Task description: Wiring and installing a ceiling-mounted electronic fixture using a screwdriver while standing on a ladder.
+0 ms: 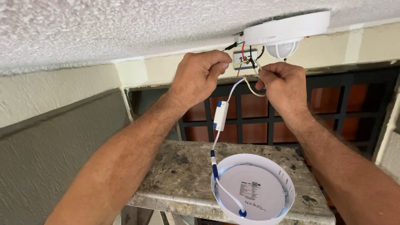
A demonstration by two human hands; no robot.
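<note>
Both hands, left hand (199,74) and right hand (282,81), pinch wires (250,71) near the ceiling; the white driver box (220,115) hangs lengthwise, pointing down to the round lamp (252,189).

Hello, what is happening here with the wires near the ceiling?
A person reaches up with both bare hands to a bunch of thin wires just under the textured ceiling. The left hand and the right hand each pinch wire ends beside a round white sensor fitting fixed to the ceiling. From the wires a white cable hangs down through a small white driver box to a round white lamp panel, which rests on a speckled stone ledge.
</note>
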